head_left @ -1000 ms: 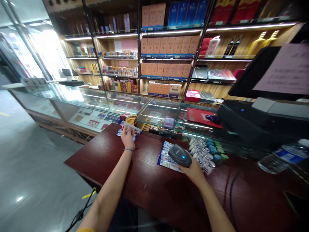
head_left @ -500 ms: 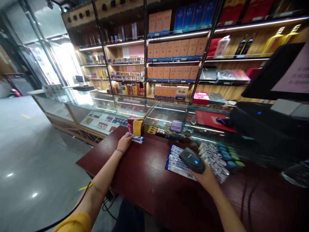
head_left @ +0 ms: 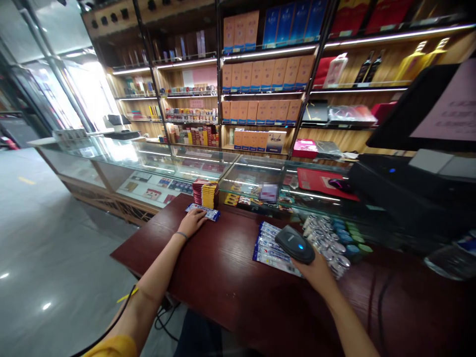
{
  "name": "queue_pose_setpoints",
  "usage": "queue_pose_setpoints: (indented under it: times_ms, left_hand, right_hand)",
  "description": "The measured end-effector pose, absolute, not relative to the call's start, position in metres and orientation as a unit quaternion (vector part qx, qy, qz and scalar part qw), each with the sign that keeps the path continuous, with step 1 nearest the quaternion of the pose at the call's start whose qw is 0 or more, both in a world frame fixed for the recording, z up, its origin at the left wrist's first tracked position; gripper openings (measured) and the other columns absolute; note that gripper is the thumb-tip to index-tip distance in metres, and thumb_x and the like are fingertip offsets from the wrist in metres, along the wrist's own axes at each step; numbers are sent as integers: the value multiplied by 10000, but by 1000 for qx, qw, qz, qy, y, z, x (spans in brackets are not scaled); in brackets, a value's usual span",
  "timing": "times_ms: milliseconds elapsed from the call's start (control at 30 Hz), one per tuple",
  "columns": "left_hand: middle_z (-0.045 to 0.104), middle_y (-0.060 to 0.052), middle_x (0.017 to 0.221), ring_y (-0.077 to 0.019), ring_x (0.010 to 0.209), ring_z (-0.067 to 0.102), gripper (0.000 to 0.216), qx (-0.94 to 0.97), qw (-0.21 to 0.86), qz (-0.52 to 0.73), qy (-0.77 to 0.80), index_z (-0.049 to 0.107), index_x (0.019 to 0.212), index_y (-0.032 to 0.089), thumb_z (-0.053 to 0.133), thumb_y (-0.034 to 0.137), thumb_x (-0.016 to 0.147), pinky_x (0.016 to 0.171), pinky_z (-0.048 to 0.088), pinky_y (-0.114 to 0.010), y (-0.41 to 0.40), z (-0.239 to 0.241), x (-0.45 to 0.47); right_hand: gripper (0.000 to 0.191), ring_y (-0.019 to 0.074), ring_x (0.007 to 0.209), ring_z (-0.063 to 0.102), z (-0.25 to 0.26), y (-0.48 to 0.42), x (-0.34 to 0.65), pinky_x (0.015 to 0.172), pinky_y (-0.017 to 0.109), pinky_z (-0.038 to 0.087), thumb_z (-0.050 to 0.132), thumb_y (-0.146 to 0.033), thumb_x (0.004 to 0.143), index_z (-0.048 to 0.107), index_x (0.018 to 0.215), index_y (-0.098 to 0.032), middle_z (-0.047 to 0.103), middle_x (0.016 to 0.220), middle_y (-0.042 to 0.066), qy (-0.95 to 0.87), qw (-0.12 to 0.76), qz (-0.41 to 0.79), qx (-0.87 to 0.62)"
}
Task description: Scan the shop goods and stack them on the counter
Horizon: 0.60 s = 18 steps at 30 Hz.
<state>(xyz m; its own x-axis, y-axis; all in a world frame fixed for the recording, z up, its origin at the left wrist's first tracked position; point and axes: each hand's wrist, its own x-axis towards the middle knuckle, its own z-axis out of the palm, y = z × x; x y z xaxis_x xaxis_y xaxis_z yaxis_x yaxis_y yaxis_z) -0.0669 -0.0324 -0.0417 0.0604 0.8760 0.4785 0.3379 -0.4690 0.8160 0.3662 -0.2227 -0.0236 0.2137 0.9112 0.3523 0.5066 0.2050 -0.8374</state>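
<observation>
My left hand (head_left: 192, 222) lies over a long blue-and-white packet (head_left: 212, 214), its fingers extended across the packet's near edge. This packet is flat on the dark red table (head_left: 226, 263), just in front of a stack of red and yellow packs (head_left: 206, 193). In my right hand (head_left: 316, 270) is a black barcode scanner (head_left: 295, 244) with a lit blue light. The scanner is above several overlapping blue-and-white packets (head_left: 268, 248) and hides part of them. Rows of silver-topped cans or cups (head_left: 327, 243) stand just beyond my right hand.
Blue and green round containers (head_left: 349, 235) stand right of the silver ones. A glass display counter (head_left: 256, 171) runs behind the table. A dark monitor (head_left: 405, 109) rises at the right, near a red mat (head_left: 316, 181) with a mouse. Stocked shelves line the wall.
My left hand has shifted slightly right and nearer to me over the packet, uncovering more of its left end. The view has turned a little right. My right hand still holds the scanner.
</observation>
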Motion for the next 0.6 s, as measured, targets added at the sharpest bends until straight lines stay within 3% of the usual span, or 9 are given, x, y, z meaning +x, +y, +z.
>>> queue_pose_setpoints:
  times_ms: [100, 200, 333, 600]
  left_hand:
    - [715, -91, 990, -268, 1012, 645, 295, 672, 260, 521, 458, 772, 816, 269, 889, 389, 574, 1107, 405, -400, -33, -41, -68]
    - [700, -86, 1085, -264, 1070, 634, 301, 754, 168, 442, 456, 762, 969, 256, 756, 462, 750, 1089, 433, -436, -36, -40, -62]
    - [664, -94, 1180, -261, 1124, 609, 344, 829, 57, 370, 416, 700, 1165, 244, 584, 441, 908, 1046, 471, -459, -48, -39, -23]
    - [628, -97, 1243, -239, 1168, 576, 348, 873, 108, 366, 304, 637, 1268, 241, 569, 316, 935, 1047, 480, -420, -95, -47, 113]
  right_hand:
    - [562, 280, 906, 720, -25, -221, 371, 830, 388, 572, 725, -379, 666, 646, 1182, -171, 767, 1005, 92, -590, 502, 196, -601]
    - [553, 291, 950, 711, -18, -222, 375, 870, 420, 563, 733, -382, 683, 642, 1181, -160, 758, 1051, 108, -580, 530, 186, -591]
    - [443, 307, 940, 710, 0, -226, 378, 827, 422, 582, 746, -396, 699, 686, 1081, -179, 771, 949, 96, -568, 548, 190, -584]
    - [413, 293, 840, 713, 16, -233, 391, 693, 383, 587, 735, -469, 730, 686, 1021, -181, 748, 766, 68, -553, 551, 192, -595]
